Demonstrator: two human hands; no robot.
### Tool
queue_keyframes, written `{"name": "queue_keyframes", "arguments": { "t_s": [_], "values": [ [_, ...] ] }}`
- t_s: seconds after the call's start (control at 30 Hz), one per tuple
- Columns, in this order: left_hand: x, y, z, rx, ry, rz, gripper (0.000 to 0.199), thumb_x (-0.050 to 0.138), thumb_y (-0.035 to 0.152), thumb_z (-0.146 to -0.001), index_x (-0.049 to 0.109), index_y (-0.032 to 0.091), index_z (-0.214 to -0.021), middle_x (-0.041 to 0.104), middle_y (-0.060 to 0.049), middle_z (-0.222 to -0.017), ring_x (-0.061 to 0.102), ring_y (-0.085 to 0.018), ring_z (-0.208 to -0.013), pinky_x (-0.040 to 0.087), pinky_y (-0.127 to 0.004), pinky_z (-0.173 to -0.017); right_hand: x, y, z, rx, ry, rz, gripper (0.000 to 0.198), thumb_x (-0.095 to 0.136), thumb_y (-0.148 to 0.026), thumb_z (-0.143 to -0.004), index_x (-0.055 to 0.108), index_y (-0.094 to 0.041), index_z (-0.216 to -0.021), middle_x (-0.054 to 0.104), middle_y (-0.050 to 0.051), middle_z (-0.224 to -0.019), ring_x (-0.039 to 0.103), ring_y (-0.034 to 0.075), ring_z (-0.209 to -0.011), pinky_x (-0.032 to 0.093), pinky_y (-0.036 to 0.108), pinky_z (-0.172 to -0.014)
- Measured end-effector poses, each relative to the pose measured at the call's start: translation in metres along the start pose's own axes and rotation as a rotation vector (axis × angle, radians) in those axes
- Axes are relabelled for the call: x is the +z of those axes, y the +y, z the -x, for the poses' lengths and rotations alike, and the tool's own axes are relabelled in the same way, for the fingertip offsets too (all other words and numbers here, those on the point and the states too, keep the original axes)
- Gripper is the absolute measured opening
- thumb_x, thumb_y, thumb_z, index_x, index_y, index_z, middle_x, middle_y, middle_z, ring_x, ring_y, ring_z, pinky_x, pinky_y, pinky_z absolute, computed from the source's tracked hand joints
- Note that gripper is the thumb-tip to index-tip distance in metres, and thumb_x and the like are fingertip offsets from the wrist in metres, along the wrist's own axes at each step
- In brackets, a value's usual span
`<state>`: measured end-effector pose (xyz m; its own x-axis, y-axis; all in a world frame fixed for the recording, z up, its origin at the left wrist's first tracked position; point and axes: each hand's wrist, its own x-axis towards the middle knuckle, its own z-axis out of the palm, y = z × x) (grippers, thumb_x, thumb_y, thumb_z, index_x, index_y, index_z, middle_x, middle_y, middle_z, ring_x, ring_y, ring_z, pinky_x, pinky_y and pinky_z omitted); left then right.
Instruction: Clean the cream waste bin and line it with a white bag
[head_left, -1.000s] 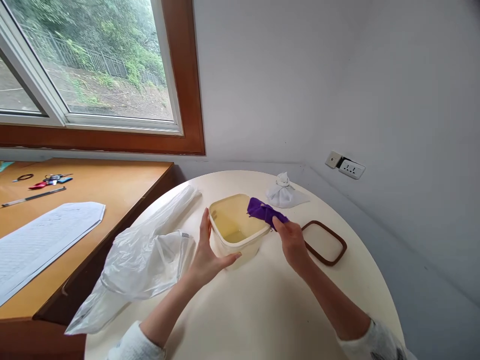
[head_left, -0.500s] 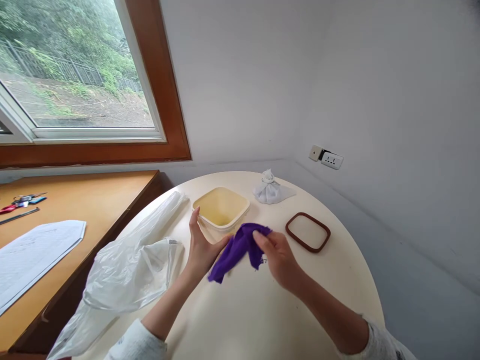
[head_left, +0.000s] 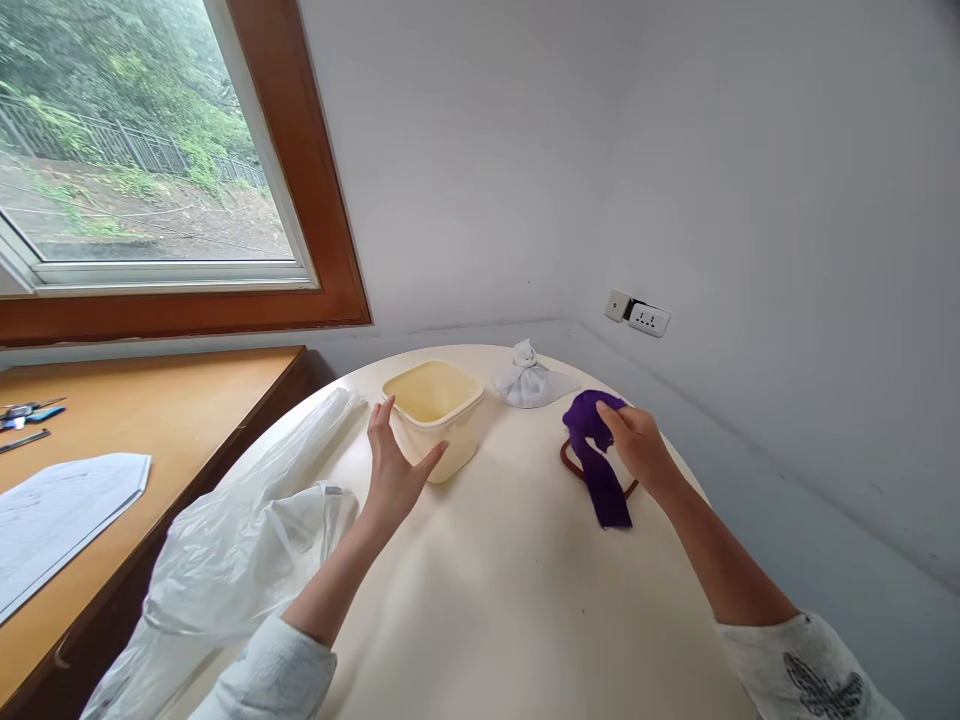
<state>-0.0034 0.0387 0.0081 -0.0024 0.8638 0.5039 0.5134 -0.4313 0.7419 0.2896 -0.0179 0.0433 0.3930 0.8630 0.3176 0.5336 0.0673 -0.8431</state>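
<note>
A pale yellow square plastic container stands upright on the round table. My left hand is at its near left corner, thumb and fingers spread wide around that side; whether they touch it I cannot tell. On the right, my right hand pinches a purple cloth between thumb and fingers, and a strip of it dangles toward me. The cloth hangs over a brown rounded rectangular ring, hiding much of it.
A knotted white bag sits at the table's back. Crumpled clear plastic covers the left side of the table. Papers and small tools lie on a wooden desk at the left, under a window.
My right hand has carried the purple cloth from in front of the container to the right, over the brown ring. My left hand stays by the container, which has tipped back to show its front side.
</note>
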Motion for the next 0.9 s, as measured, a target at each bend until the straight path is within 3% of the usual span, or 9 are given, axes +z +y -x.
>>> {"name": "queue_keyframes", "arguments": {
  "t_s": [0.17, 0.27, 0.4, 0.53, 0.6, 0.7, 0.77, 0.9],
  "values": [
    [-0.009, 0.001, 0.015, 0.066, 0.059, -0.039, 0.079, 0.068, 0.035, -0.071, 0.021, 0.029, -0.135, 0.021, -0.01, -0.143, 0.012, -0.029, -0.136, 0.021, -0.052, -0.108, 0.003, -0.003, 0.002, 0.028, -0.137, 0.009, 0.046, 0.047, -0.048, -0.079, 0.02, -0.022, -0.053, 0.019, -0.006, -0.05, 0.021, 0.008, -0.047, 0.019, 0.024, -0.043],
    [-0.011, 0.005, 0.028, 0.133, 0.089, 0.053, 0.06, 0.066, 0.03, -0.074, 0.036, 0.029, -0.126, 0.034, -0.008, -0.135, 0.027, -0.026, -0.131, 0.025, -0.048, -0.107, 0.0, -0.026, 0.008, -0.033, -0.219, -0.071, 0.045, 0.048, -0.048, -0.079, 0.024, -0.022, -0.052, 0.02, -0.006, -0.052, 0.02, 0.008, -0.048, 0.018, 0.024, -0.043],
    [-0.005, 0.02, 0.046, 0.098, -0.173, 0.278, 0.036, 0.062, 0.027, -0.077, 0.049, 0.025, -0.11, 0.053, -0.006, -0.112, 0.049, -0.022, -0.112, 0.036, -0.042, -0.101, 0.002, -0.066, 0.017, -0.076, -0.426, -0.184, 0.04, 0.05, -0.048, -0.079, 0.037, -0.019, -0.055, 0.028, -0.005, -0.054, 0.026, 0.007, -0.049, 0.023, 0.023, -0.044],
    [0.003, 0.037, 0.06, -0.058, -0.415, 0.587, 0.032, 0.065, 0.027, -0.074, 0.054, 0.02, -0.103, 0.058, -0.006, -0.103, 0.053, -0.02, -0.101, 0.04, -0.035, -0.094, 0.018, -0.091, 0.023, -0.005, -0.611, -0.304, 0.041, 0.05, -0.052, -0.078, 0.043, -0.018, -0.057, 0.033, -0.005, -0.054, 0.031, 0.007, -0.049, 0.025, 0.022, -0.043],
    [0.005, 0.041, 0.064, -0.187, -0.541, 0.764, 0.03, 0.068, 0.028, -0.072, 0.056, 0.018, -0.098, 0.06, -0.003, -0.088, 0.056, -0.016, -0.084, 0.045, -0.029, -0.079, 0.029, -0.092, 0.024, 0.033, -0.604, -0.303, 0.042, 0.05, -0.052, -0.077, 0.041, -0.018, -0.054, 0.032, -0.005, -0.052, 0.03, 0.007, -0.047, 0.025, 0.022, -0.043],
    [0.004, 0.04, 0.069, -0.398, -0.718, 0.964, 0.02, 0.069, 0.029, -0.071, 0.057, 0.015, -0.078, 0.053, 0.003, -0.063, 0.05, -0.009, -0.058, 0.041, -0.02, -0.057, 0.044, -0.082, 0.023, 0.057, -0.512, -0.261, 0.039, 0.05, -0.05, -0.077, 0.047, -0.019, -0.055, 0.041, -0.003, -0.052, 0.038, 0.01, -0.05, 0.031, 0.023, -0.046],
    [0.003, 0.036, 0.07, -0.522, -0.801, 1.063, 0.019, 0.068, 0.028, -0.072, 0.056, 0.013, -0.071, 0.054, 0.001, -0.063, 0.051, -0.008, -0.056, 0.041, -0.02, -0.057, 0.051, -0.072, 0.022, 0.072, -0.476, -0.244, 0.036, 0.048, -0.049, -0.078, 0.053, -0.019, -0.059, 0.049, -0.001, -0.057, 0.045, 0.014, -0.056, 0.035, 0.025, -0.05],
    [-0.001, 0.023, 0.071, -0.719, -0.882, 1.205, 0.018, 0.061, 0.027, -0.076, 0.057, 0.013, -0.085, 0.065, -0.006, -0.071, 0.064, -0.019, -0.065, 0.048, -0.029, -0.065, 0.054, -0.05, 0.018, 0.096, -0.52, -0.221, 0.034, 0.043, -0.045, -0.082, 0.056, -0.02, -0.063, 0.058, 0.002, -0.069, 0.054, 0.017, -0.071, 0.041, 0.027, -0.061]
  ]
}}
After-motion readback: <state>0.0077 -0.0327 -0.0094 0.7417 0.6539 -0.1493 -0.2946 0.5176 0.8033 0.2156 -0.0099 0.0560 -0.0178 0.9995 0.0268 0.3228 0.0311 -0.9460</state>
